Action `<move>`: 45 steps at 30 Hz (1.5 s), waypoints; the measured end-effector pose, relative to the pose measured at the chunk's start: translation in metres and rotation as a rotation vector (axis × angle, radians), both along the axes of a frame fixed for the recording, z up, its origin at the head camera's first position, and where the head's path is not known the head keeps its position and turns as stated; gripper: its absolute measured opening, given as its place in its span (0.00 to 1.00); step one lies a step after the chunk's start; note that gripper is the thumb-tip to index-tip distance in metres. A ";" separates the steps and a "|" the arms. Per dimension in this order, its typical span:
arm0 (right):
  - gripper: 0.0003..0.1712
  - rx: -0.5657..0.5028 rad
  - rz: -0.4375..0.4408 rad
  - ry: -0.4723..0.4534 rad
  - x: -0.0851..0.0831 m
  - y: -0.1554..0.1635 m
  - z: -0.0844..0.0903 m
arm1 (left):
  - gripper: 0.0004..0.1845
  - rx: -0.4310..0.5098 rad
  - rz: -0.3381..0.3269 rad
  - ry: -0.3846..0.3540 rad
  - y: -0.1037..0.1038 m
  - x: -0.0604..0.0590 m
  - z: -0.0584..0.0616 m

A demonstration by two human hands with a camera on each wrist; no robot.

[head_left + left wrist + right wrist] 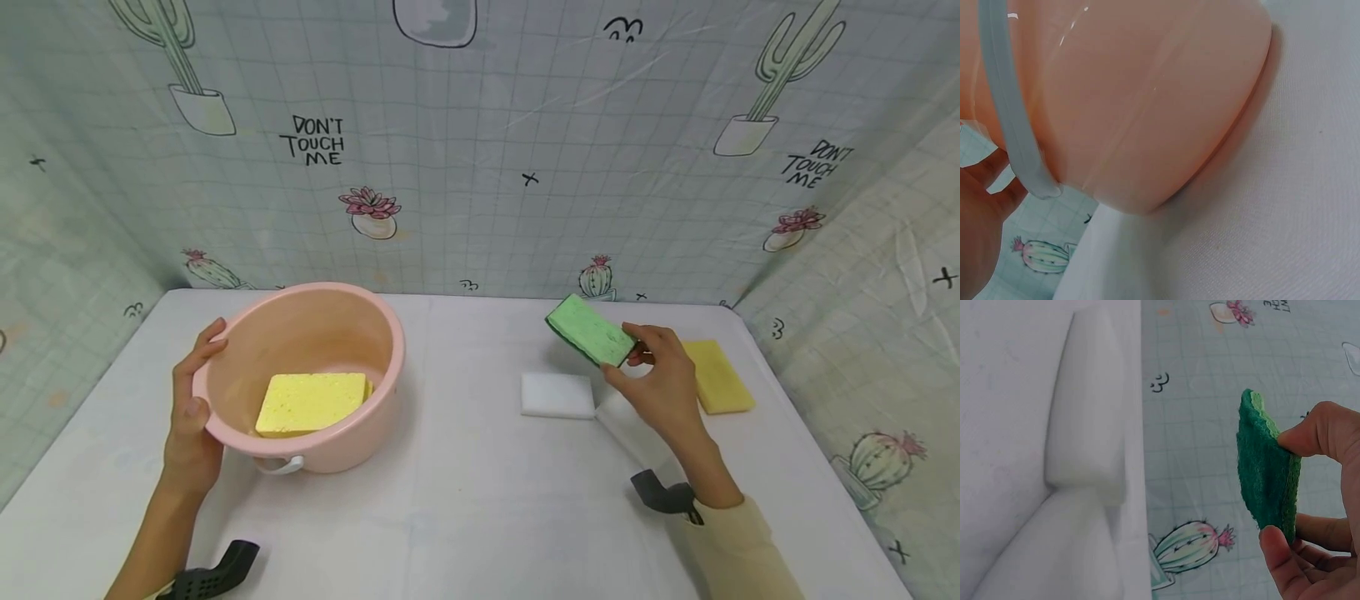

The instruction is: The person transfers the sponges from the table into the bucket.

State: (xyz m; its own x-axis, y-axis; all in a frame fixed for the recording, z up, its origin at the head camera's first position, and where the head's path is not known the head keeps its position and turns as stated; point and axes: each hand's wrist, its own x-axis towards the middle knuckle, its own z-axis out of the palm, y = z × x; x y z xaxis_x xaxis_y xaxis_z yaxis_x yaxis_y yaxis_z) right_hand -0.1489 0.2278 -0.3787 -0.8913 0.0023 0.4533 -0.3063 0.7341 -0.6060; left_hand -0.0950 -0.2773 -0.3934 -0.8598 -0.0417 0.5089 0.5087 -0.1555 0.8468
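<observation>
My left hand (pixel 191 425) grips the left rim of a pink bucket (pixel 378 425), and its fingers also show beside the bucket's pale handle (pixel 1007 94) in the left wrist view. A yellow sponge (pixel 311 402) lies inside the bucket, with a sliver of more yellow at its right edge. Above the table, my right hand (pixel 660 383) pinches a green sponge (pixel 590 330) between thumb and fingers. The right wrist view shows the dark green scouring face of this sponge (pixel 1265 469). Below it lies a white sponge (pixel 557 396), apart from the hand.
Another white sponge (pixel 630 425) lies partly behind my right hand, touching the first at a corner. A yellow sponge (pixel 720 379) is on the right of the white table (pixel 465 517). Printed cloth (pixel 465 150) hangs behind and at both sides.
</observation>
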 end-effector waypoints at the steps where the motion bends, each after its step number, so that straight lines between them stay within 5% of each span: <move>1: 0.32 -0.004 0.011 0.013 0.000 -0.002 0.002 | 0.29 -0.002 0.000 0.003 0.000 0.000 0.000; 18: 0.34 -0.088 0.193 0.113 -0.008 -0.041 0.026 | 0.29 -0.014 0.006 -0.001 0.000 0.000 -0.001; 45: 0.33 -0.119 0.574 0.048 -0.021 -0.130 0.066 | 0.29 -0.026 0.018 -0.012 0.000 0.001 0.001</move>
State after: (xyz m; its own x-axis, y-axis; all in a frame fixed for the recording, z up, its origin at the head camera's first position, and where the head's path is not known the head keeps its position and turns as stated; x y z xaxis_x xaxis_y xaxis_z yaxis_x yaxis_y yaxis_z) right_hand -0.1702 0.0981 -0.3125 -0.7438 -0.4210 0.5191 -0.6634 0.3706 -0.6500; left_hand -0.0937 -0.2771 -0.3927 -0.8653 -0.0443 0.4994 0.5007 -0.1248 0.8566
